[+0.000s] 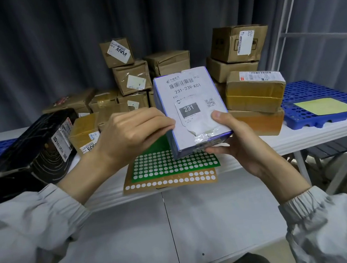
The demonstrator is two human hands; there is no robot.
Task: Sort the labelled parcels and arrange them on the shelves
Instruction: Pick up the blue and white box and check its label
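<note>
Parcel in hand — small white-and-blue box, label facing up, reads 231-239-K01, sticker 231; bottom edge of label torn, tape crumpled. Right hand cups it from below, thumb clamped on face; left hand pinches its left edge. Under grip: dot-sticker sheets on white table. Beyond grip: brown cartons stacked, black box left — unsorted. Shelf frame far right. Judged early: one parcel being read, nothing shelved in view.
</note>
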